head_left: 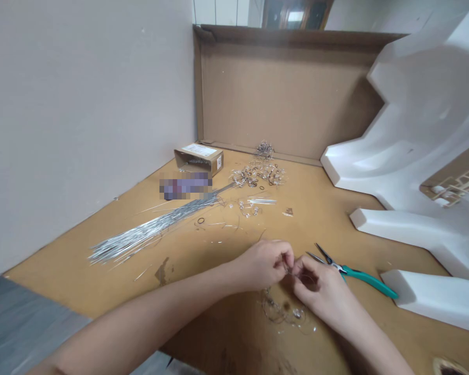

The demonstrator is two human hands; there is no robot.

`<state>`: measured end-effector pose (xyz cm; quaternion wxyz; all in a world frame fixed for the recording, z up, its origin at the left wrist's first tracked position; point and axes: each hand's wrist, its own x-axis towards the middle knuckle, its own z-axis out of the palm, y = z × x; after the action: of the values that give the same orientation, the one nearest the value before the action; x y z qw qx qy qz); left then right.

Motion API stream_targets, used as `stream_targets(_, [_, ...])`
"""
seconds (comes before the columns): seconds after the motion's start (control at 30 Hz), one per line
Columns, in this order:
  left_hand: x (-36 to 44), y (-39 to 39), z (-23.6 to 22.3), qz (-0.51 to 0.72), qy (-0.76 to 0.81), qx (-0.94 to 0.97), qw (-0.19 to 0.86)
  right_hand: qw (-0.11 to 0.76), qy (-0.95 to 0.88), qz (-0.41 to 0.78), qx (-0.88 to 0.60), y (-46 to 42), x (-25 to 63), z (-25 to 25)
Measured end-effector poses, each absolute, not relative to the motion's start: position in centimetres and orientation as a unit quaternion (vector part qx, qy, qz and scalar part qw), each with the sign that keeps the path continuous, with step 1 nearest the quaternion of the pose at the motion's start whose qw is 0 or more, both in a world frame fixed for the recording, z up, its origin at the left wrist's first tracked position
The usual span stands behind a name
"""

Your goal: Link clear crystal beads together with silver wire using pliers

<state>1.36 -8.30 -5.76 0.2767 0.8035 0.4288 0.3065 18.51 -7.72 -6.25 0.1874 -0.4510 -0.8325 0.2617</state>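
Note:
My left hand [263,263] and my right hand [322,286] meet over the near part of the table, fingertips pinched together. Between them runs a thin wire [303,276], partly hidden by the fingers. Just below lies a loose tangle of fine wire with clear beads [281,311]; I cannot tell whether the held wire joins it. Beside my right hand rest pliers [365,278] with teal handles, their slim jaws apart. Farther off to the left lies a bundle of straight silvery wires [152,229].
A small open cardboard box [201,159] stands by the wall, near a blurred purple item [185,186]. Wire-and-bead pieces [258,174] are heaped at the back. White foam blocks [414,229] line the right side, and a large cardboard panel [281,99] closes the rear.

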Motion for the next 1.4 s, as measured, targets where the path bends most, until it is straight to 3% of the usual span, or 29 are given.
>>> stream_targets(0.6, [1.5, -8.6, -5.3, 0.286, 0.42, 0.823, 0.253, 0.174, -0.842, 0.256, -0.443, -7.6, 18.6, -6.4])
stream_targets(1.07, [1.3, -7.9, -6.1, 0.333, 0.467, 0.675, 0.464, 0.192, -0.839, 0.261, -0.438, -7.6, 18.2, -6.8])
stream_targets(1.4, [0.9, -7.9, -5.8, 0.305, 0.444, 0.756, 0.371, 0.191, -0.83, 0.278, -0.444, -7.4, 18.3, -6.1])
